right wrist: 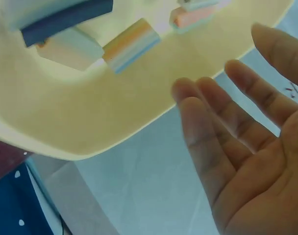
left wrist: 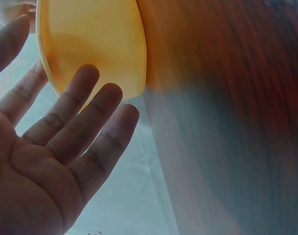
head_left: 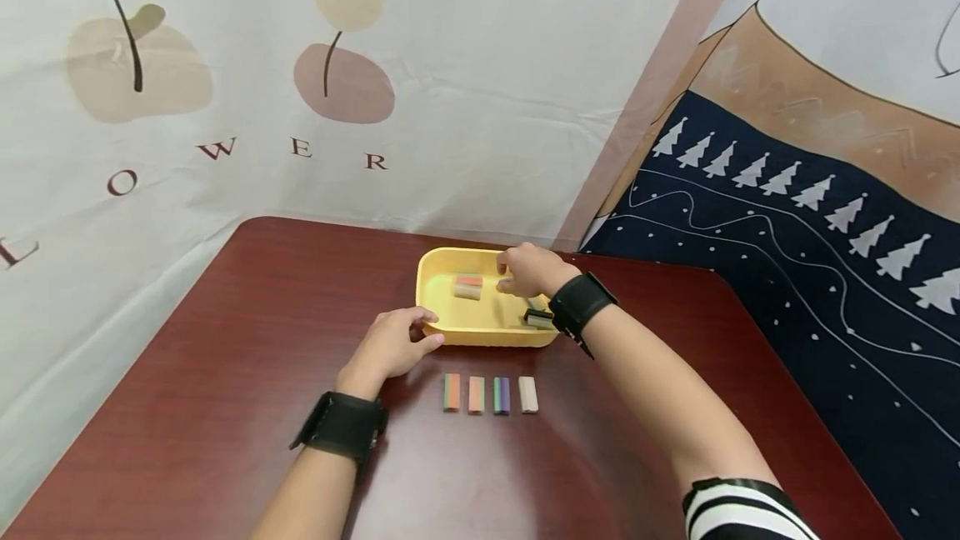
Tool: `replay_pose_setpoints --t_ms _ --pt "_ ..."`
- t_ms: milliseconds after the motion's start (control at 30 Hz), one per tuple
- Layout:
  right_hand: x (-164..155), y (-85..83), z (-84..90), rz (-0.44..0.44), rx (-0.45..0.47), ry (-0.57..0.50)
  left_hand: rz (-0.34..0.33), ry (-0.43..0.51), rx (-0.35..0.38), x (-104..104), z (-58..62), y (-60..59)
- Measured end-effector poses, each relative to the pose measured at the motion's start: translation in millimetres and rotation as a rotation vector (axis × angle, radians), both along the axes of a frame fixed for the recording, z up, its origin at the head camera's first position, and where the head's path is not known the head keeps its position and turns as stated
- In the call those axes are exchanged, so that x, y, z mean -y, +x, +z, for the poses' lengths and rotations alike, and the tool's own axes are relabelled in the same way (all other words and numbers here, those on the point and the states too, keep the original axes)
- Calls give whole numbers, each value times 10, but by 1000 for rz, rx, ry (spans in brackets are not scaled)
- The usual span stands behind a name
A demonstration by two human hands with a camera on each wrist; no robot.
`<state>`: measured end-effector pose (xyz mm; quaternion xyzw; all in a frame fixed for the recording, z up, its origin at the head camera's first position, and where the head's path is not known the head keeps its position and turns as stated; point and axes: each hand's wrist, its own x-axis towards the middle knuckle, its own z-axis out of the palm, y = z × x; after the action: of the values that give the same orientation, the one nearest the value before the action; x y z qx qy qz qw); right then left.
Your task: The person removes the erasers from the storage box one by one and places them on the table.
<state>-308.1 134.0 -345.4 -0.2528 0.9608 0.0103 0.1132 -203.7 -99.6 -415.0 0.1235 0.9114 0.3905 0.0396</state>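
A yellow plastic tray (head_left: 480, 338) stands towards the back of the table. My left hand (head_left: 393, 344) is at its near left corner, fingers extended; in the left wrist view the fingertips (left wrist: 112, 93) overlap the tray wall. Over the tray's right half hovers my right hand (head_left: 528, 269), with fingers loosely bent and nothing between them in the right wrist view. Small eraser-like blocks lie inside: an orange-and-white pair (head_left: 468, 287) left of centre and a dark-and-pale block (head_left: 538, 319) at the right. The right wrist view shows an orange, white and blue striped block (right wrist: 132, 45) by the tray wall.
In front of the tray, several two-tone bars stand in a row, from an orange-green one (head_left: 452, 392) to a cream one (head_left: 528, 395). The dark red table (head_left: 300, 290) meets a white printed cloth (head_left: 480, 148) behind and a navy tree-patterned cloth (head_left: 750, 223) at right.
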Motion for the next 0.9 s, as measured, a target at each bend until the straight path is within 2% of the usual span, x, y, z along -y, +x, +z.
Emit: replay_pose_setpoints --t_ms 333,500,700,900 --pt "88 -215 -142 -9 90 175 0 6 -11 -42 -12 41" --pt "65 -283 -269 6 121 212 7 10 -7 -48 -36 76" --pt "44 -348 -397 64 67 203 4 18 -11 -51 -23 84" --pt "55 -354 -391 93 9 197 20 20 -19 -32 -7 73"
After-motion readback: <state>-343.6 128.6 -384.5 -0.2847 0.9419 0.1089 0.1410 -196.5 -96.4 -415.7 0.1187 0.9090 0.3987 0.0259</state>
